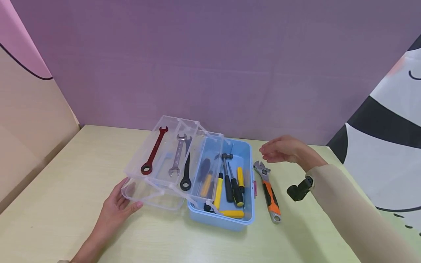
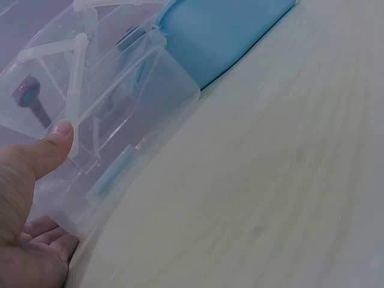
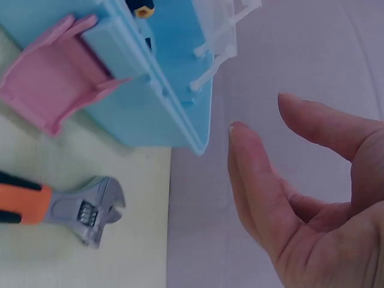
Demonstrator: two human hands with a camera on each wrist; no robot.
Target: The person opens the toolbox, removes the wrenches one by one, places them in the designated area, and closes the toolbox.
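At the frame's lower left, the left hand (image 1: 116, 206) grips the clear tray (image 1: 154, 175), likely light, stiff, slippery; its corner seems the best hold. The right hand (image 1: 286, 150) hovers relaxed, holding nothing, over the adjustable wrench (image 1: 268, 190).

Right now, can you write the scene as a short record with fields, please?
left hand: holds the corner of the clear tray, thumb on its edge
right hand: open in the air, holds nothing, above the table
clear tray: swung out, carries red wrench, silver wrench, black wrench
blue toolbox: open, screwdrivers and a hammer inside
adjustable wrench: on the table, right of the box, orange and black handle
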